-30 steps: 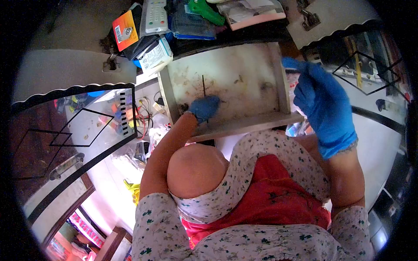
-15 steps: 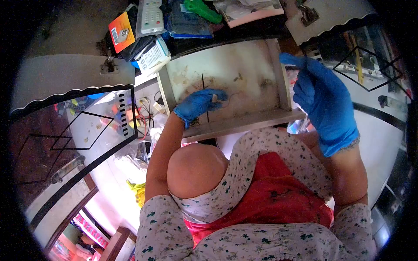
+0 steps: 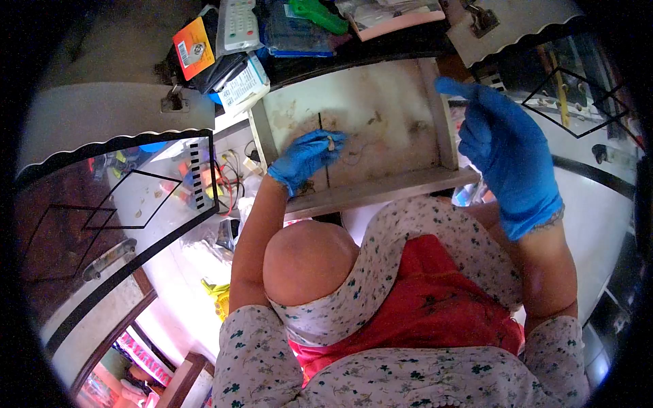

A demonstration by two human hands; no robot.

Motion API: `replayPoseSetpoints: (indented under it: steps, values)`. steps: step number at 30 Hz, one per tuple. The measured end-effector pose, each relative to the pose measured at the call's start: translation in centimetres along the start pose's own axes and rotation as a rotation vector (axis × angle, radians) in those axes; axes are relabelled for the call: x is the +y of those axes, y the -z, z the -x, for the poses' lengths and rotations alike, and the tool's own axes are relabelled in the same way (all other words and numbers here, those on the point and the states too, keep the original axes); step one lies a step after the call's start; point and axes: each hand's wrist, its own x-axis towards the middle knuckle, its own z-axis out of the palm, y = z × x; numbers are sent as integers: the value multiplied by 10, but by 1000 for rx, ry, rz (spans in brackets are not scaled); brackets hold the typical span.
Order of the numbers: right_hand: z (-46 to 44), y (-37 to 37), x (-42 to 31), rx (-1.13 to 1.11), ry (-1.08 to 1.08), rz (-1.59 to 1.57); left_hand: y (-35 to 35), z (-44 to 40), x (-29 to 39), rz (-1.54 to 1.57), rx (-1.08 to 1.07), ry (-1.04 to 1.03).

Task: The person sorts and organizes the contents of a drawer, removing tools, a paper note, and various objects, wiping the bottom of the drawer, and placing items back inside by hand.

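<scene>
Inside a shallow, pale drawer (image 3: 391, 193) with a stained bottom, my left hand (image 3: 303, 160) in a blue glove has its fingers closed on a small pale piece (image 3: 331, 144), too small to name. A thin dark strip or line (image 3: 327, 178) runs along the drawer bottom beside that hand. A fine thread-like curve (image 3: 354, 162) shows close to the fingertips. My right hand (image 3: 510, 153), gloved in blue too, is raised by the drawer's right wall. Its index finger is stretched out and the other fingers are bent, with nothing visible in them.
Above the drawer lie a white remote control (image 3: 238, 26), an orange card (image 3: 193, 49), a blue case (image 3: 296, 30), a green object (image 3: 318, 15) and a pinkish box (image 3: 394, 20). Cabinet doors with glass panes (image 3: 129, 204) flank both sides. Cables (image 3: 231, 180) hang at left.
My left hand has shifted slightly up and left, its fingers now drawn together around the small pale piece. My right hand stays almost in place.
</scene>
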Motion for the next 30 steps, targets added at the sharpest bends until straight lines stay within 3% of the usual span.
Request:
replayPoseSetpoints:
  steps: [2, 4, 5, 7, 8, 10, 11, 13, 14, 16, 19, 23, 25, 26, 28, 29, 30]
  values:
    - [1, -4, -6, 29, -13, 208, 4, -3, -2, 1, 26, -31]
    - [1, -4, -5, 57, -60, 292, 3, -5, 1, -669, 114, 103]
    - [0, -1, 1, 26, -28, 81, 11, -10, -7, -668, 112, 104]
    - [-1, 1, 2, -4, 5, -129, 17, -18, -18, -1457, -255, -56]
    - [-1, 1, 0, 14, -24, -126, 21, -22, -23, -1456, -256, -58]
    - [-1, 0, -2, 32, -55, -122, -20, -22, -9, -2000, -387, 172]
    - [-1, 0, -1, 18, -70, -190, -22, -29, -19, -1998, -390, 169]
    - [-3, -3, -3, 7, -89, -256, -23, -41, -43, -1756, -272, -124]
    - [-4, -8, -8, 98, -155, -287, -26, -46, -51, -1753, -276, -124]
    - [-8, -18, -14, 192, -223, -316, -33, -53, -60, -1544, -409, -315]
    - [-12, -27, -15, 350, -287, -362, -27, -64, -66, -1719, -563, -423]
    - [-15, -30, -15, 354, -311, -338, -19, -70, -74, -1790, -653, -377]
    - [-15, -28, -15, 336, -309, -328, -17, -70, -70, -1944, -495, -167]
    - [-14, -24, -12, 273, -276, -246, -15, -69, -67, -1952, -494, -168]
    - [-12, -20, -5, 211, -234, -170, -20, -59, -47, -1577, 66, -291]
    - [-12, -20, -3, 180, -188, -33, -24, -52, -33, -1586, 68, -293]
    - [-12, -21, -1, 146, -139, 104, -31, -43, -14, -1321, 169, -336]
